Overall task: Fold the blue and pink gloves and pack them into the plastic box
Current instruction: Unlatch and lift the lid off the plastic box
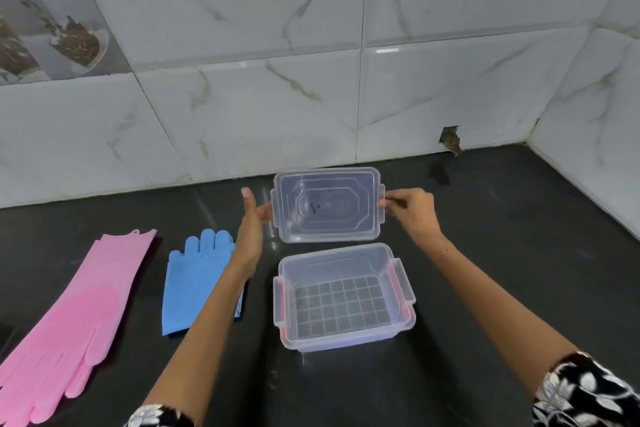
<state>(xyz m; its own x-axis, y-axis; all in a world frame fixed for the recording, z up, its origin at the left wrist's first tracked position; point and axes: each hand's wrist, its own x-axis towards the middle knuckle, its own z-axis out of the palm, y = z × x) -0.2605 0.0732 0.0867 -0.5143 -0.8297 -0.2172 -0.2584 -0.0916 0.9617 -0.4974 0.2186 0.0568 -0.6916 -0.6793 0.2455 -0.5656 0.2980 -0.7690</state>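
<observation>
Both hands hold the clear rectangular plastic lid (327, 204) by its short ends at the centre of the frame: the left hand (252, 222) pinches the left edge with thumb raised, the right hand (410, 210) pinches the right latch tab. Below it, the open translucent plastic box (401, 291) sits empty on the dark tabletop (485, 236). Left of the box lie the blue rubber glove (197, 284) and, farther left, the long pink rubber glove (93, 302), both flat and unfolded. Set down carelessly, the lid could crowd the folding space or slip from such light fingertip grips.
</observation>
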